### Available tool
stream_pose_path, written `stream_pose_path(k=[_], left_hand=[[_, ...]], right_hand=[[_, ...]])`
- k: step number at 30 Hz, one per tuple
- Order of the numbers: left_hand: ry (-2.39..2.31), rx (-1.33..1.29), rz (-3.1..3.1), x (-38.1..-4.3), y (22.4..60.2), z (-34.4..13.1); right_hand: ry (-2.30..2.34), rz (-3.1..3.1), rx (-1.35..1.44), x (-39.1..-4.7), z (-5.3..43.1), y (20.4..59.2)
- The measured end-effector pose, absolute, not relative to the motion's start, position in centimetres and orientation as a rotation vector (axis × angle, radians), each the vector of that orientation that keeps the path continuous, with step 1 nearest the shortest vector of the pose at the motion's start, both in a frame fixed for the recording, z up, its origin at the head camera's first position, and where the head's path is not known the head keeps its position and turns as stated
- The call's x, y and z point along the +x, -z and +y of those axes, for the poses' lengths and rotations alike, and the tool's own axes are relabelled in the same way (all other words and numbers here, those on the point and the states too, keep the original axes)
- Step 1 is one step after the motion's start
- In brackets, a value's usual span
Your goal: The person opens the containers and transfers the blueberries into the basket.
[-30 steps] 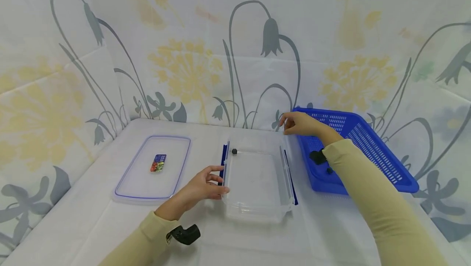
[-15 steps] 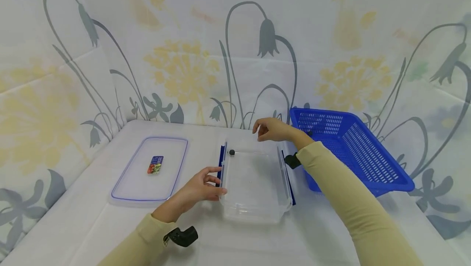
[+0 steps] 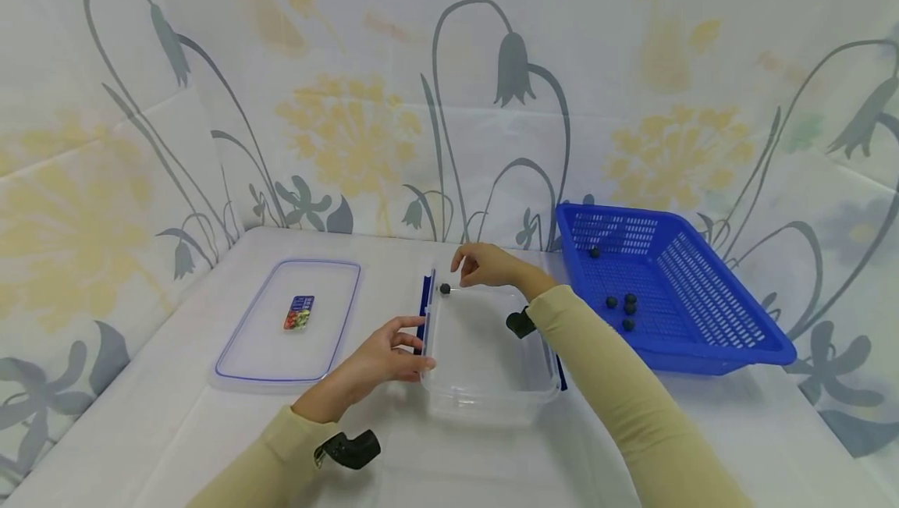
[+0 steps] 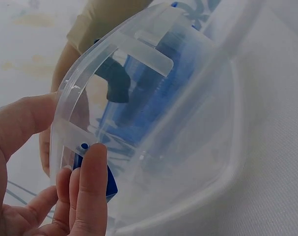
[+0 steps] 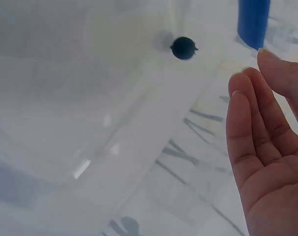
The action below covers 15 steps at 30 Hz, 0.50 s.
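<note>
My left hand grips the left rim of a clear plastic container. In the left wrist view the thumb lies at the rim and the fingers lie beside a blue latch. One dark blueberry rests in the container's far left corner; the right wrist view shows this blueberry with its small crown. Above the far edge of the container is my right hand, fingers loosely bent and close to the blueberry. Between its thumb and fingertips nothing shows.
To the right stands a blue perforated basket with several blueberries in it. A clear lid with a blue seal and a colourful label lies on the left. Behind the table hangs a flower-patterned cloth.
My right hand has moved left from beside the basket to above the container's far side, uncovering the blueberries in the basket. The left hand keeps its grip on the rim.
</note>
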<state>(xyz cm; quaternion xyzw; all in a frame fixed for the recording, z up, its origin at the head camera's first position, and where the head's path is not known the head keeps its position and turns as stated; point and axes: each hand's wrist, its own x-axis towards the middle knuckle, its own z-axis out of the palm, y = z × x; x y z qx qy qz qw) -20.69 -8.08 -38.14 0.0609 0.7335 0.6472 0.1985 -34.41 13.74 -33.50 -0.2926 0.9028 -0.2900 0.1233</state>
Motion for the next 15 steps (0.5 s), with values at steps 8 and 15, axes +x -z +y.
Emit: stream_pose_path(k=[8, 15], left_hand=[[-1.811, 0.195, 2.038, -20.8, 38.2, -8.2], [-1.815, 0.207, 2.024, -20.8, 38.3, -8.3]], right_hand=[[0.782, 2.692, -0.767, -34.9, 12.7, 36.0], [0.597, 2.733, -0.637, -34.6, 11.9, 37.1]])
